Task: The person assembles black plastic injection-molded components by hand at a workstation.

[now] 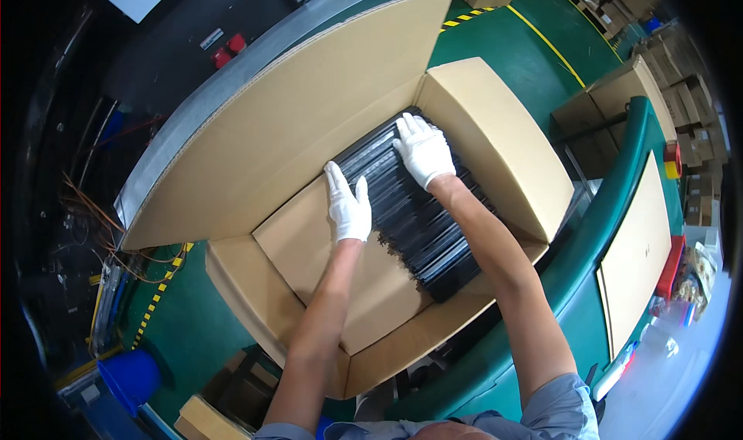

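Note:
A large open cardboard box (495, 130) lies before me with its flaps folded out. In its right part rests a stack of long, thin black strips (422, 223), packed side by side; their exact kind I cannot tell. White gloves cover both hands. My left hand (348, 208) touches the left edge of the stack, fingers stretched out and thumb apart. Flat on top of the strips, near their far end, lies my right hand (424, 152) with its fingers extended. Bare cardboard (309, 246) shows in the box's left part.
A green curved surface (557, 308) carrying a flat cardboard sheet (638, 254) runs along the right. Dark machinery (85, 154) with loose wires stands at left, above a blue bucket (130, 380). Stacked cartons (689, 107) fill the far right.

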